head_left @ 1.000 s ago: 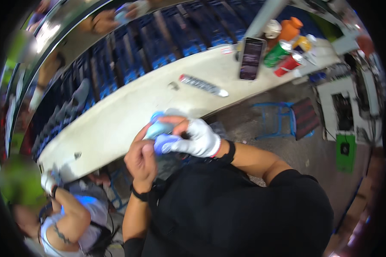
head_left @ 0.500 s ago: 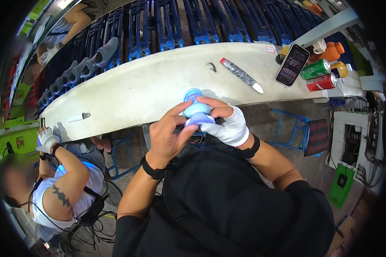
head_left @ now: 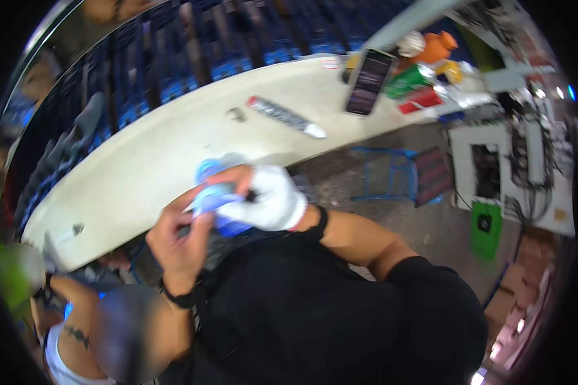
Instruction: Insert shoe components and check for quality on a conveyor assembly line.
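Between my two hands is a light blue and purple rounded piece [head_left: 209, 171]; motion blur hides its exact kind. My bare left hand [head_left: 178, 236] pinches its near left side with thumb and fingers. On the other side, my right hand [head_left: 271, 197], in a white glove that leaves some fingertips bare, is closed on the same piece. Both hands hold it over the near edge of the long white table [head_left: 141, 179]. A marker [head_left: 286, 117] with a red end and a white tip lies on the table beyond my hands, beside a small dark scrap [head_left: 236, 114].
Toward the right end lie a phone [head_left: 370, 83], a green can [head_left: 410, 80], a red can [head_left: 420, 101] and an orange bottle [head_left: 438, 47]. Blue racks [head_left: 237, 35] run behind the table. A stool [head_left: 424, 176] stands right; a co-worker [head_left: 77, 340] sits at the left.
The view has swung, so the table and its things appear shifted left and tilted. My hands still hold the blue and purple piece, which is now blurred and turned differently.
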